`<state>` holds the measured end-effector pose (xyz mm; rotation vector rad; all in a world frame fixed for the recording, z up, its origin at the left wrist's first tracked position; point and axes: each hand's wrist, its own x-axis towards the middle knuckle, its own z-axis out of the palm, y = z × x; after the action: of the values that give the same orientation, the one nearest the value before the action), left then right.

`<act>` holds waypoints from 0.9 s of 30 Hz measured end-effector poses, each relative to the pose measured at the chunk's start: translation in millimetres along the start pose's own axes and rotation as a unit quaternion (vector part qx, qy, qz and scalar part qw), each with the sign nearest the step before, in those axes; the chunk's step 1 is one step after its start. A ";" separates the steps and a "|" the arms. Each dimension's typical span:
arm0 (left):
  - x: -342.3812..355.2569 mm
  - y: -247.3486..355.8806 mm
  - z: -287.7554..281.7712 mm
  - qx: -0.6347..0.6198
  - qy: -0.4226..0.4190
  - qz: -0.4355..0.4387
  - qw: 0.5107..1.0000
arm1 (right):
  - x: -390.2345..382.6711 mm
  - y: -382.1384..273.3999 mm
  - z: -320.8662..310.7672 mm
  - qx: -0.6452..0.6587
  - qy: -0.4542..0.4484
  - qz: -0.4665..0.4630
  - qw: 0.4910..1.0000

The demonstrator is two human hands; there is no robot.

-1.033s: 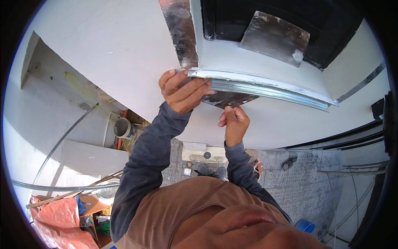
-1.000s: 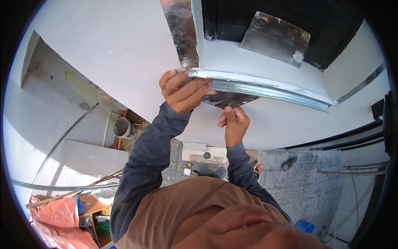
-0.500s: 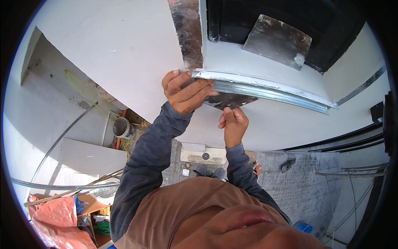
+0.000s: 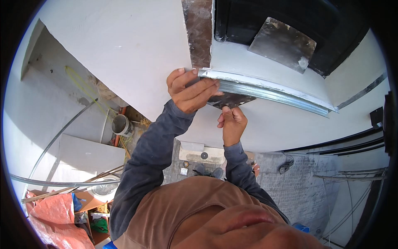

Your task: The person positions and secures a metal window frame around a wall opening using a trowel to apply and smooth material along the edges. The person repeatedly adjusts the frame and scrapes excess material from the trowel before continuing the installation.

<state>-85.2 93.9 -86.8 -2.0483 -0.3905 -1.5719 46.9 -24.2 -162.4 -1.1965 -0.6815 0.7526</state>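
Two hands work overhead at the white ceiling panel (image 4: 124, 50). Left hand (image 4: 188, 89) lies flat, fingers spread, pressing the end of the metal corner strip (image 4: 269, 93) along the panel's edge. Just right, the right hand (image 4: 232, 122) is closed around a dark putty knife (image 4: 230, 100) touching beneath that strip.

One fisheye view from the head, close to the raised hands at frame centre. It faces the white wall (image 4: 124, 54) and metal track (image 4: 273, 93) filling the upper frame; the floor (image 4: 298, 186) shows lower right.
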 end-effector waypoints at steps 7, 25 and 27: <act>1.3 2.2 3.6 0.009 0.002 0.003 1.000 | 1.8 2.1 -1.7 -0.004 -0.009 -0.001 1.000; 3.7 -0.6 -0.8 -0.020 0.027 0.002 0.999 | 0.4 -5.5 -1.7 -0.038 -0.007 -0.006 0.999; 3.0 -1.4 -0.1 -0.028 0.026 0.002 0.999 | 0.5 -3.5 -2.3 -0.033 -0.003 -0.008 0.999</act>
<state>-85.1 94.8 -83.6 -2.0444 -0.3277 -1.6465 49.5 -25.8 -159.5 -1.2482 -0.7241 0.7247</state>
